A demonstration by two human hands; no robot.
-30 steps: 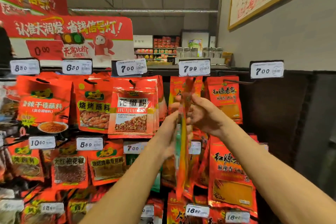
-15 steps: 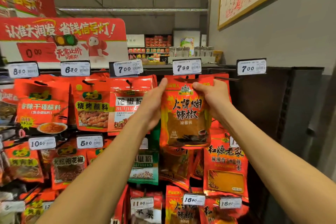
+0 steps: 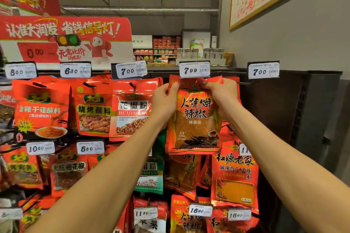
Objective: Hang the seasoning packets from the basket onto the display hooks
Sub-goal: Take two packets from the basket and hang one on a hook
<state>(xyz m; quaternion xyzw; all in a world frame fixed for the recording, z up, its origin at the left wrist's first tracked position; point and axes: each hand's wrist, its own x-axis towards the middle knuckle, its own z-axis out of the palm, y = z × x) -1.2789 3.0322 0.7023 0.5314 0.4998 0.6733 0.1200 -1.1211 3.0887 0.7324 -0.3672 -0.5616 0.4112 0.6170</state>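
Looked to me like the hanging step was mid-way. Left hand (image 3: 164,98) pinched the top left corner of the glossy red chilli powder packet (image 3: 195,119), and the right hand (image 3: 221,93) gripped its top right corner, both arms stretched up and forward. The packet was held flat against the rack, right under the white 7.99 price tag (image 3: 194,69). I couldn't tell if the hole was on the hook yet. Next move probably needed lining it up and pushing it back.

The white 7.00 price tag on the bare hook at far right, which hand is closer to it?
Right. The right hand grips the red chili packet just left of that tag; the left hand is farther left.
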